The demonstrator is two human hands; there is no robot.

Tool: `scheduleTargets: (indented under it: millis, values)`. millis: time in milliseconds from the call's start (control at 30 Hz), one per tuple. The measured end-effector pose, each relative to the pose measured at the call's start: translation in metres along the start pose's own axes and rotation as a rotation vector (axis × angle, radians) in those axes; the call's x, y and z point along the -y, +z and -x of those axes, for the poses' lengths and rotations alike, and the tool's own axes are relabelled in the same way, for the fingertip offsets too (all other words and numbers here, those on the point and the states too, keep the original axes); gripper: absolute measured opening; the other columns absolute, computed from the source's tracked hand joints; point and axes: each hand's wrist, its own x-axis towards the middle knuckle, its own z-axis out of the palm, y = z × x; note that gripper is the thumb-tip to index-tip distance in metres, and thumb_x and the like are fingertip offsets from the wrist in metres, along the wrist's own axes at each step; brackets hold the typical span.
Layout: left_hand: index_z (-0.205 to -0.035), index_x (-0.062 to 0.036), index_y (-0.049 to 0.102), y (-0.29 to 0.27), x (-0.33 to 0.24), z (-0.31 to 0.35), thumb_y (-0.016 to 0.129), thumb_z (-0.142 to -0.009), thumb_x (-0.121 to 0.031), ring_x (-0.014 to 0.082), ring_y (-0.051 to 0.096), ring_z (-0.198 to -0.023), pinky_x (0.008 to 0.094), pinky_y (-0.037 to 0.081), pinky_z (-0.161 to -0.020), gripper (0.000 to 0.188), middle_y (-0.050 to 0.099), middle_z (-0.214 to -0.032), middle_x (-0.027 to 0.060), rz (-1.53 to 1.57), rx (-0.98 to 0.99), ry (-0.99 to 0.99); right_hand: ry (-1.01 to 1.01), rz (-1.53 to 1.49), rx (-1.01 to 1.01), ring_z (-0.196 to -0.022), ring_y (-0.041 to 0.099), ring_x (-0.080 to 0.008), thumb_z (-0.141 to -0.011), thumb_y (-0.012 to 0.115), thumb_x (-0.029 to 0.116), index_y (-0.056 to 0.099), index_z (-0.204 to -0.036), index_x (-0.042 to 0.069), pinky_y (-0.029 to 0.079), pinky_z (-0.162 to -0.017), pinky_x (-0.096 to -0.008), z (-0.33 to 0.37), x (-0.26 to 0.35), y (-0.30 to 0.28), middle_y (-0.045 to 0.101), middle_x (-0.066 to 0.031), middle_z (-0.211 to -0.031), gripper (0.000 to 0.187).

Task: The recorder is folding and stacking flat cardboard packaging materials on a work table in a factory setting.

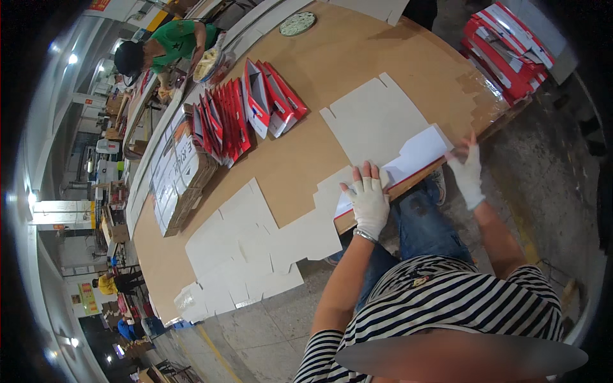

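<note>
At the table's near edge lies a long white card piece with a red edge (418, 153). Pressed down on its left part is my left hand (370, 203), in a white glove with bare fingertips spread flat. My right hand (467, 173), gloved the same way, is by the card's right end just past the table edge, fingers stretched apart and slightly blurred. Whether its fingertips touch the card I cannot tell. Under and behind the card is a grey cardboard sheet (380, 121) on the brown tabletop (287, 179).
Folded red-and-white card pieces (223, 118) stand in a row at far left, beside a wrapped carton stack (179, 175). More red-and-white pieces (507, 48) are piled at far right. A round patterned disc (297, 23) lies at the back. A person in green (175, 41) works across the table.
</note>
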Motion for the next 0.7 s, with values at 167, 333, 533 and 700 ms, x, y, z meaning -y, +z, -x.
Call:
scheduleTargets:
  millis: [167,333,533,700]
  values:
    - [-0.147,-0.0019,0.027,-0.014,-0.028,-0.003,0.058,-0.085,-0.042,0.035,0.016,-0.145,0.0684,0.008,-0.109,0.08,0.02,-0.157,0.0149,0.108,0.173,0.127,0.363,-0.313,0.614,-0.099,0.059,-0.0161,-0.081,0.074,0.015,0.053,-0.126,0.001,0.049,-0.085,-0.0306,0.081,0.034,0.029,0.061,-0.0094,-0.104,0.052]
    - [-0.147,-0.0019,0.027,-0.014,-0.046,0.009,0.069,-0.075,-0.044,0.0335,0.014,-0.145,0.0655,0.005,-0.111,0.094,0.019,-0.157,0.0142,0.14,0.124,0.251,0.751,-0.551,0.411,-0.085,0.064,-0.0159,-0.09,0.063,0.012,0.063,-0.106,-0.002,0.052,-0.074,-0.0328,0.082,0.033,0.038,0.066,-0.0057,-0.085,0.021]
    - [-0.147,-0.0017,0.027,-0.015,-0.014,0.034,0.069,-0.075,-0.048,0.0329,0.021,-0.143,0.0565,0.01,-0.115,0.095,0.026,-0.153,0.0151,0.138,0.099,0.154,-0.507,0.144,0.204,-0.097,0.061,-0.0379,-0.088,0.06,0.011,0.06,-0.108,-0.005,0.049,-0.086,-0.0463,0.038,0.033,0.028,0.063,-0.023,-0.103,0.025]
    - [-0.146,-0.0001,0.028,-0.024,-0.007,0.041,0.066,-0.074,-0.056,0.0328,0.029,-0.137,0.0551,0.011,-0.115,0.099,0.035,-0.148,0.0155,0.209,0.281,0.105,-1.028,0.41,0.45,-0.126,0.05,-0.0275,-0.084,0.049,0.015,0.051,-0.133,0.005,0.038,-0.104,-0.0434,0.024,0.058,0.058,0.05,-0.0104,-0.139,0.049]
